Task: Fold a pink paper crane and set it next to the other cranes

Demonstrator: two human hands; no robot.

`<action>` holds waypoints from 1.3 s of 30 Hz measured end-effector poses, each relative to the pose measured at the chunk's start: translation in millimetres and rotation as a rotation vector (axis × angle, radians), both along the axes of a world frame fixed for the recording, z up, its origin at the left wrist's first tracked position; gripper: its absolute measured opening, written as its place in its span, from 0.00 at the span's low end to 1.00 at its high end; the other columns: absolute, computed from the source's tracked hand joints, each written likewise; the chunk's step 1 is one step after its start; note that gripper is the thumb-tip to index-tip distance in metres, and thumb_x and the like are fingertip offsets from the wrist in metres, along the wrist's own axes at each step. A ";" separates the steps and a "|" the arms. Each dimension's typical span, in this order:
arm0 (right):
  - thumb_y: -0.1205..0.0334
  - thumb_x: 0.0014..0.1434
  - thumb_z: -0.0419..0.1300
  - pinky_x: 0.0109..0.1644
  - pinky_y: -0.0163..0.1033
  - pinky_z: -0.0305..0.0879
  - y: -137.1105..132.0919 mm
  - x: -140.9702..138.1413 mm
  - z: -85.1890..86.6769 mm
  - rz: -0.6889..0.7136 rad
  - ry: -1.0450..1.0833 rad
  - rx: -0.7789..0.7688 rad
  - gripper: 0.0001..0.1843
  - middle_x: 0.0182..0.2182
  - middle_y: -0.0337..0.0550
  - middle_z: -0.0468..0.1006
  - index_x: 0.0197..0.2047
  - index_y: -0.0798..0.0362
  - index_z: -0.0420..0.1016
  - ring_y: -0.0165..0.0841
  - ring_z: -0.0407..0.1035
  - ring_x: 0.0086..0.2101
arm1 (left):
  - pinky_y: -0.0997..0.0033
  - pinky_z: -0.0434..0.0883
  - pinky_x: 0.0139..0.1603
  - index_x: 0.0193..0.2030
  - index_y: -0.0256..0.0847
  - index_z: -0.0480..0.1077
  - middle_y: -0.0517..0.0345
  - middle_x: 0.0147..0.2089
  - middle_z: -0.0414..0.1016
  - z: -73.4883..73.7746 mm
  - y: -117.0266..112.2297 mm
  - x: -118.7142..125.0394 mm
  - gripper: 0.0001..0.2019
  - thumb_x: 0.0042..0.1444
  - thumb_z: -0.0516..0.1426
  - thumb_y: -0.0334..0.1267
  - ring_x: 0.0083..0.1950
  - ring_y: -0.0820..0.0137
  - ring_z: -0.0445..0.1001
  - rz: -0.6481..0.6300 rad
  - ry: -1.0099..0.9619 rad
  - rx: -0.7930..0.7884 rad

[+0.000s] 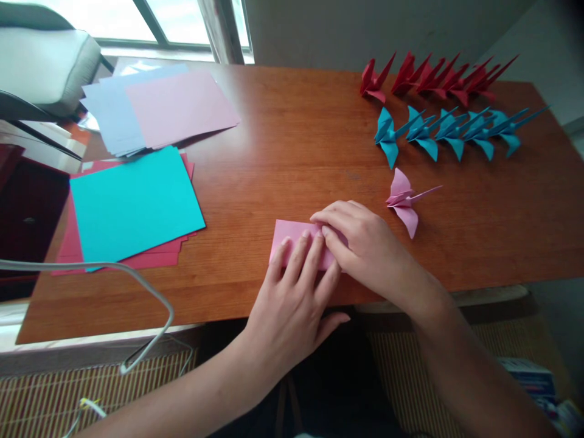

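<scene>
A folded rectangle of pink paper (291,229) lies flat on the wooden table near its front edge. My left hand (292,295) rests on it, fingers spread and stretched out over the paper's lower side. Bent over the right end of the same paper is my right hand (365,243), its thumb and fingers closed together at the sheet. The two hands meet there and hide the paper's right part. Just beyond my right hand sits a finished pink paper crane (402,201), apart from it.
Several blue paper cranes (422,132) and several red ones (424,76) stand in rows at the back right. On the left lie blue sheets (137,204) over red ones (68,243), with pale pink and bluish sheets (177,106) behind. A white cable (150,289) crosses the front left corner.
</scene>
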State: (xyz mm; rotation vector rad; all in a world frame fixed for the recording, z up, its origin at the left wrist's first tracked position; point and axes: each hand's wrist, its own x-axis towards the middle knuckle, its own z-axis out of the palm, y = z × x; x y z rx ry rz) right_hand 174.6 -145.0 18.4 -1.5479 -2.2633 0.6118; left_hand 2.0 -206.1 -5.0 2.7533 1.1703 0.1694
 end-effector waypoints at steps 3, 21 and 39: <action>0.72 0.66 0.53 0.57 0.46 0.68 0.1 -0.1 0.1 -0.001 0.003 -0.002 0.14 0.45 0.50 0.81 0.48 0.56 0.78 0.41 0.73 0.48 | 0.40 0.49 0.75 0.73 0.35 0.56 0.31 0.77 0.50 -0.4 0.2 -0.5 0.38 0.65 0.50 0.61 0.78 0.43 0.48 0.002 -0.003 -0.001; 0.66 0.64 0.56 0.53 0.47 0.67 0.5 -0.3 -5.1 -0.046 -0.087 0.008 0.08 0.42 0.48 0.78 0.45 0.53 0.76 0.42 0.70 0.46 | 0.39 0.52 0.74 0.69 0.34 0.64 0.30 0.75 0.54 -2.7 0.6 -0.2 0.36 0.66 0.50 0.61 0.77 0.43 0.51 0.013 -0.057 -0.006; 0.66 0.66 0.60 0.43 0.38 0.67 -19.6 36.2 -6.1 -0.149 0.396 -0.078 0.05 0.35 0.39 0.79 0.37 0.50 0.76 0.32 0.73 0.37 | 0.50 0.69 0.67 0.67 0.46 0.64 0.46 0.72 0.64 24.0 57.0 -29.3 0.29 0.61 0.62 0.48 0.71 0.52 0.64 0.387 -0.664 -0.185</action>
